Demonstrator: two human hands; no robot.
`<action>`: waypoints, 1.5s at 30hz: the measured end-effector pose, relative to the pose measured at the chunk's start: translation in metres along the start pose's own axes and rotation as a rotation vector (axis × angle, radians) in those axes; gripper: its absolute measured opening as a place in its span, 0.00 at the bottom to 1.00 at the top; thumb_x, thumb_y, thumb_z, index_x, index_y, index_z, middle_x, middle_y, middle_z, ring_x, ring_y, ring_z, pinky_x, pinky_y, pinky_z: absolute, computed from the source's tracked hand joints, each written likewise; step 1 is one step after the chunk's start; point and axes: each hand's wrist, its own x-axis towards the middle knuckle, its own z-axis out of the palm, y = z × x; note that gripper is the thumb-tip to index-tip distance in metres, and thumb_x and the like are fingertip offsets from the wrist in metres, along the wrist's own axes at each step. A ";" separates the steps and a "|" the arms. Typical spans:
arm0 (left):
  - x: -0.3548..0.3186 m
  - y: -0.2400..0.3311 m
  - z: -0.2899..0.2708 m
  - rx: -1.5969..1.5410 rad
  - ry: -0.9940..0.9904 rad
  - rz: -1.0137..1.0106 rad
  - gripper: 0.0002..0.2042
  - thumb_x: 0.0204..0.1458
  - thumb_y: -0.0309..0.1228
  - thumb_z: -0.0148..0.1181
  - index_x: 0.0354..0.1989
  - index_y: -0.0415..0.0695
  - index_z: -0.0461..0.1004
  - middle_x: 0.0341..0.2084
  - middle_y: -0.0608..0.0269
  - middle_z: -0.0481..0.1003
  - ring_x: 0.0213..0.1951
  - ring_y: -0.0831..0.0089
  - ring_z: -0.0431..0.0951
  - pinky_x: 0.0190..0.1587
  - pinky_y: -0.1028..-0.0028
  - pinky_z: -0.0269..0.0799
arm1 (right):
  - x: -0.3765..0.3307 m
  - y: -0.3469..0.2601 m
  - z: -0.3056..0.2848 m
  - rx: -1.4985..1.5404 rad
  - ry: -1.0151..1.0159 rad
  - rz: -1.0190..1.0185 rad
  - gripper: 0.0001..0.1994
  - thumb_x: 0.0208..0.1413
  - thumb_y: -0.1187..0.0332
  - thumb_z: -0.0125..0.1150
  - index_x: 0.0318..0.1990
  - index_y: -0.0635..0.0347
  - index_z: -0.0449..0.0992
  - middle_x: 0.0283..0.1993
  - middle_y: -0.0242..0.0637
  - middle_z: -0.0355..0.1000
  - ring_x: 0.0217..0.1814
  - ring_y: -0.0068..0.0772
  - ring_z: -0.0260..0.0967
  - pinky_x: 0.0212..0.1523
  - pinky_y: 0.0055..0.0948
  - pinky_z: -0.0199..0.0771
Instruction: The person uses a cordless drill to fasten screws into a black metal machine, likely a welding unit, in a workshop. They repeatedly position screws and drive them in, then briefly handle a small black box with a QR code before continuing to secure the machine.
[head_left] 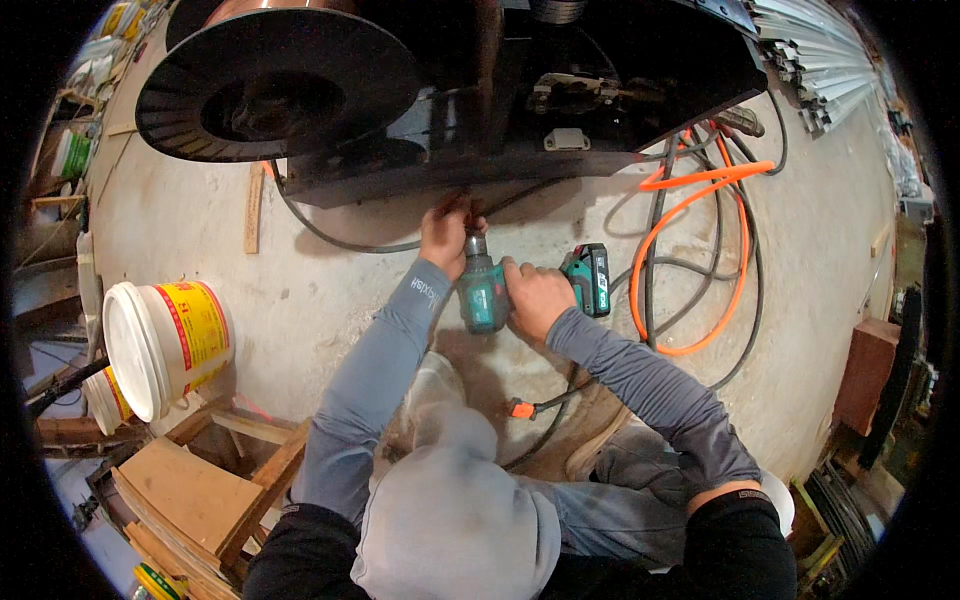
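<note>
Teal cordless drill [487,290] gripped in right hand [535,297], left hand [445,233] closed around its chuck beneath the dark machine frame [520,160].

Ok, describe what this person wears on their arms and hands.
Both hands, left hand and right hand, are bare, without gloves. Snug grey long sleeves reach the wrists; the left one carries small white lettering near the cuff. Black short sleeves cover the upper arms.

— How are the arms set?
— Both reach forward from the lower edge, grey sleeves, elbows bent, hands close together.
— The left hand [445,235]?
— Farthest out, fingers curled tight, knuckles up.
— And the right hand [535,297]?
— Just behind it, wrapped in a closed grip, wrist bent inward toward the left.
</note>
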 end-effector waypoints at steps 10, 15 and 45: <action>-0.009 0.003 0.010 -0.040 0.028 -0.024 0.07 0.67 0.25 0.53 0.50 0.38 0.74 0.36 0.56 0.78 0.28 0.70 0.74 0.32 0.67 0.76 | -0.003 0.004 0.007 0.024 -0.017 0.015 0.29 0.49 0.63 0.70 0.57 0.64 0.66 0.34 0.47 0.75 0.34 0.52 0.78 0.35 0.46 0.78; -0.010 0.005 0.011 -0.039 0.049 -0.015 0.06 0.68 0.26 0.52 0.47 0.39 0.74 0.34 0.57 0.77 0.28 0.70 0.75 0.32 0.66 0.77 | -0.003 0.004 0.001 0.028 -0.031 0.005 0.32 0.43 0.65 0.73 0.56 0.62 0.66 0.36 0.47 0.75 0.36 0.52 0.78 0.36 0.46 0.79; 0.013 -0.007 -0.014 0.085 -0.218 0.224 0.06 0.64 0.24 0.53 0.39 0.37 0.76 0.32 0.58 0.79 0.34 0.68 0.78 0.40 0.66 0.77 | 0.000 0.005 0.005 0.157 -0.051 0.064 0.17 0.49 0.67 0.69 0.43 0.60 0.70 0.36 0.49 0.75 0.40 0.55 0.78 0.39 0.51 0.79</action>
